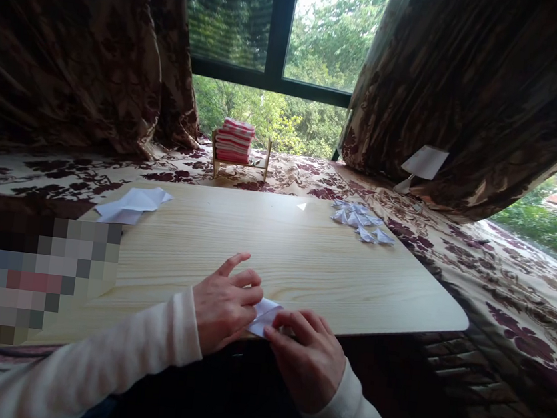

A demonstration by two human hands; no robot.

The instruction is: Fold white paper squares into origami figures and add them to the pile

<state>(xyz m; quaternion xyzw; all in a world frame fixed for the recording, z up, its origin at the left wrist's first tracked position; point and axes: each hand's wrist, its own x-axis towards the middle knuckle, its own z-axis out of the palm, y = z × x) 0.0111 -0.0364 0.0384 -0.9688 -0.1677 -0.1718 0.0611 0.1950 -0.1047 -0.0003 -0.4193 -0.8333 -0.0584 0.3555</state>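
Note:
A small folded piece of white paper is held between my two hands at the near edge of the wooden table. My left hand grips its left side, the index finger raised and the other fingers curled. On the paper's right side, my right hand pinches the edge between thumb and fingers. Part of the paper is hidden behind the fingers. Several folded paper pieces lie in a cluster at the table's far right.
Creased white sheets lie at the far left of the table, and a small white paper triangle near its back edge. Beyond stand a small rack with stacked red-and-white cloths and a white lamp. Patterned curtains flank the window.

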